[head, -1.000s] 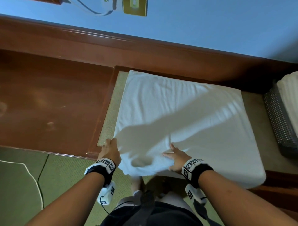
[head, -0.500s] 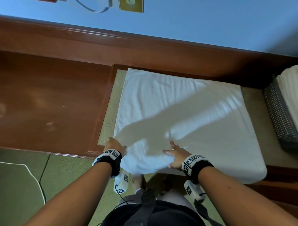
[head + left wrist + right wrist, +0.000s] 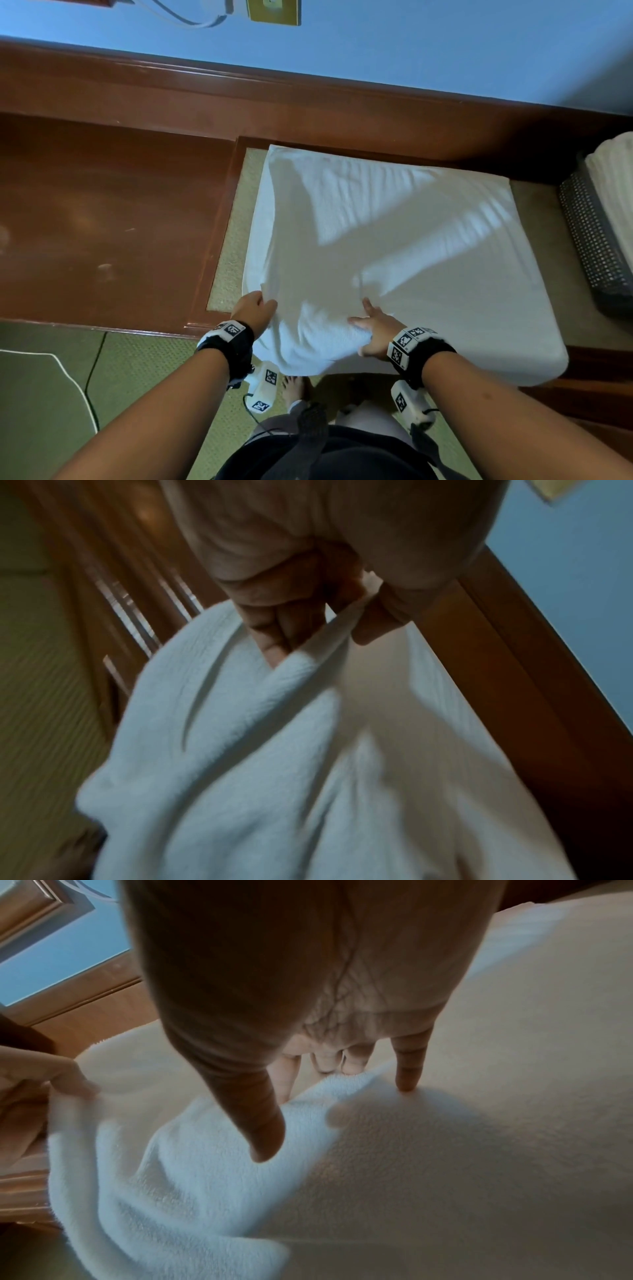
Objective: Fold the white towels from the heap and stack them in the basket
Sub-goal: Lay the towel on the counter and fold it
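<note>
Apparently one towel [image 3: 394,246] (two hands gripping)

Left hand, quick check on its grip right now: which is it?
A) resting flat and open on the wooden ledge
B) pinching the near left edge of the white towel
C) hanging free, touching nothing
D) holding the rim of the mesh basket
B: the left wrist view shows the left hand with thumb and fingers closed on the white towel at its near left edge, while the right hand lies spread on top of it.
</note>
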{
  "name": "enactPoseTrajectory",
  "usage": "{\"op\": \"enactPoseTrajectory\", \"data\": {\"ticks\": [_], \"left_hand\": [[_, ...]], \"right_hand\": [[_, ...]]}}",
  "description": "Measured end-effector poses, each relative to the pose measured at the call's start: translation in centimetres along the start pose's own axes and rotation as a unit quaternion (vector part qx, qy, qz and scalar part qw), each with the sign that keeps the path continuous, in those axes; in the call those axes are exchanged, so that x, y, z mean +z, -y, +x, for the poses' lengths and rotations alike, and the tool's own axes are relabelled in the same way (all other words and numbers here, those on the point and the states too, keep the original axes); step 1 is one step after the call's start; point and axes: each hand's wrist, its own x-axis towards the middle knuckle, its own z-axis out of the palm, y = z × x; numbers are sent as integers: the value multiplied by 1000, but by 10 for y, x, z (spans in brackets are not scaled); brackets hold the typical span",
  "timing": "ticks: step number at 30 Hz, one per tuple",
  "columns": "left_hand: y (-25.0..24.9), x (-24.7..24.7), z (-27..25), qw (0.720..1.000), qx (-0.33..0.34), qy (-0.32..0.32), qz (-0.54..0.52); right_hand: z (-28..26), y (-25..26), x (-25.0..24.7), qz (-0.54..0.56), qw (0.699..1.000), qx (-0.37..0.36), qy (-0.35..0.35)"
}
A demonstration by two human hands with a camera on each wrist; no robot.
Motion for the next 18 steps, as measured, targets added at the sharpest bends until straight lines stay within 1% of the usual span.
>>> {"op": "enactPoseTrajectory", "data": {"ticks": [3,4,8,10,11,12,15,16,18], "left_hand": [[11,-3,2,994,-39,0,-102],[14,-3,2,992,-49,14,-119],[25,-3,-10,978,-61,121,-159],[31,-2,-15,969,-74,143,-185],[33,-2,-18,969,-74,137,-191],[35,-3,-18,972,-68,119,-191],[40,-11,-22,976,-46,49,-207],[42,-13,-23,974,-48,38,-217],[44,-15,-26,972,-48,52,-224]], "right_hand": [[1,0,3,-5,1000,3,-2],[1,1,3,-7,1000,5,-2],[-2,4,-1,-28,1000,7,10],[-4,8,-5,-40,999,9,19],[-4,9,-7,-46,999,12,23],[-5,11,-9,-54,998,16,28],[-5,18,-13,-83,995,25,41],[-5,21,-15,-93,994,28,46],[-6,26,-20,-111,992,36,55]]}}
